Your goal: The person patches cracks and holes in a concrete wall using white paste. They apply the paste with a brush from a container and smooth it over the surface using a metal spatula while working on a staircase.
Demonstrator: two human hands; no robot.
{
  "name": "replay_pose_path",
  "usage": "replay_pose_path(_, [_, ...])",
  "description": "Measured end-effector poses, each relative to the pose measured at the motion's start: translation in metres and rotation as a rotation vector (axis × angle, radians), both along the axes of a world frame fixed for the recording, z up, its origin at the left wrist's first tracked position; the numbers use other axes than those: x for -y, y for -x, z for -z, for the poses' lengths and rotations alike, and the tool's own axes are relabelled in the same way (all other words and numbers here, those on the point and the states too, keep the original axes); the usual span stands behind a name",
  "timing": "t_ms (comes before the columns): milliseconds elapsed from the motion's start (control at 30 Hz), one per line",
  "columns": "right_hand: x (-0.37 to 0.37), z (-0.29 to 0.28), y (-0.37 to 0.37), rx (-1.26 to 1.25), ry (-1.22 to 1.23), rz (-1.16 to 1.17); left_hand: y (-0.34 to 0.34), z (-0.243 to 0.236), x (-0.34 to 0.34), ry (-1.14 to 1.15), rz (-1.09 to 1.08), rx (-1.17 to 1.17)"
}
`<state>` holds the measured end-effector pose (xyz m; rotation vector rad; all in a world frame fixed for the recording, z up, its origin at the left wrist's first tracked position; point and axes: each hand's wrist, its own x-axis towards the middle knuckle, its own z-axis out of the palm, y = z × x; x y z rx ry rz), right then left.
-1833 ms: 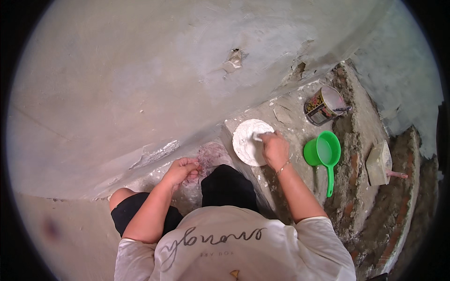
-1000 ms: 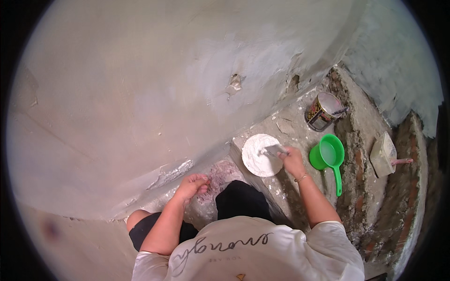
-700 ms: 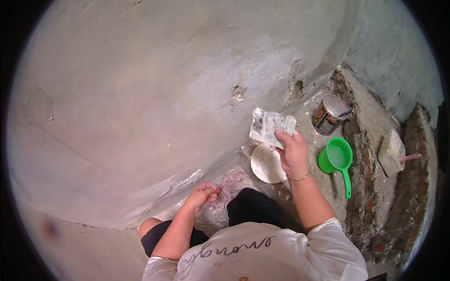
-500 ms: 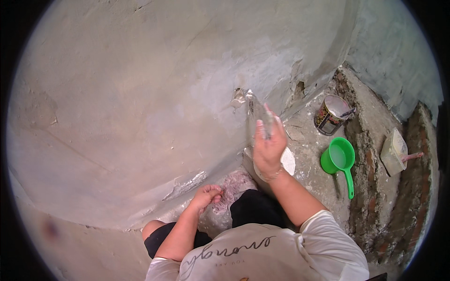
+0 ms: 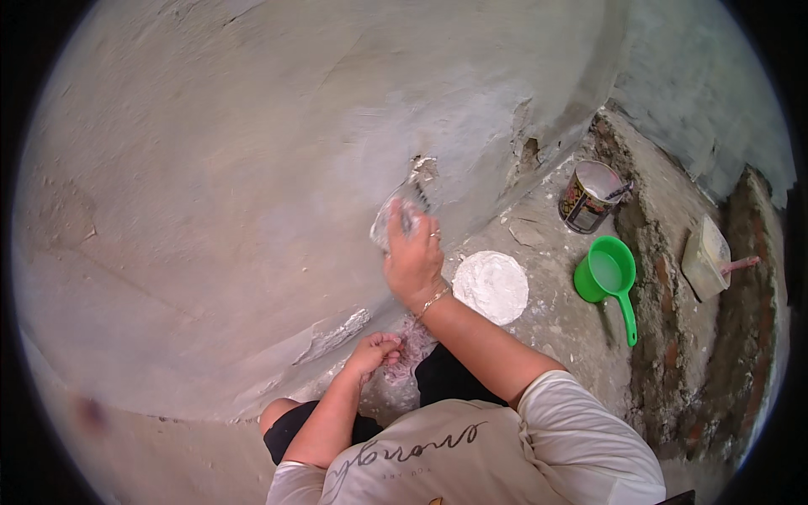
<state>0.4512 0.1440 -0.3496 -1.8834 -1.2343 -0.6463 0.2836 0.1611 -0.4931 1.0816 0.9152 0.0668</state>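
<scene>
My right hand (image 5: 414,263) is closed on a flat, greyish plaster scraper (image 5: 385,223) smeared with white, its blade flat against or very close to the wall (image 5: 252,202). A ragged hole (image 5: 423,168) in the plaster lies just beyond the scraper's tip, within a paler smeared patch. Down by my knees, my left hand (image 5: 370,357) has its thumb and fingers pressed together; whatever they may hold is too small to make out. Beside it lies a shaggy pinkish-grey mat or cloth (image 5: 411,352). To the right of my right wrist is a round container of white powder or plaster (image 5: 491,288).
A green dipper (image 5: 608,271) with cloudy liquid stands on the rough floor at right. Behind it is an open paint tin (image 5: 587,200) with a tool in it. Farther right, a pale tub (image 5: 705,257) with a pinkish handle rests among broken masonry ridges (image 5: 656,295).
My right hand has swung left and closer with the scraper, from right of the hole to below it, uncovering the white powder. My left hand has stayed in place.
</scene>
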Motion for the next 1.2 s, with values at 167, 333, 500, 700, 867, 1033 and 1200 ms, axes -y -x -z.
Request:
replay_pose_path(167, [0.032, -0.006, -0.002, -0.054, -0.105, -0.232, -0.001, 0.007, -0.004, 0.009, 0.013, 0.007])
replay_pose_path(333, [0.054, -0.033, -0.036, -0.183, -0.297, -0.241, 0.007, -0.001, -0.006, -0.04, -0.002, 0.007])
replay_pose_path(500, [0.014, -0.031, -0.047, 0.091, -0.348, -0.057, -0.002, -0.007, -0.003, -0.028, -0.001, 0.015])
replay_pose_path(700, [0.029, -0.018, -0.021, -0.02, -0.293, -0.228, 0.006, 0.0, -0.008, -0.032, 0.012, 0.017])
replay_pose_path(867, [0.036, -0.038, -0.037, -0.137, -0.414, -0.181, 0.009, -0.004, -0.007, -0.038, -0.019, 0.019])
replay_pose_path(1033, [-0.009, -0.016, -0.009, 0.094, -0.149, 0.1, 0.004, 0.003, -0.009, -0.043, 0.022, 0.043])
replay_pose_path(1200, [0.019, -0.012, -0.003, 0.015, -0.115, -0.104, 0.009, -0.004, -0.009, -0.075, 0.001, 0.046])
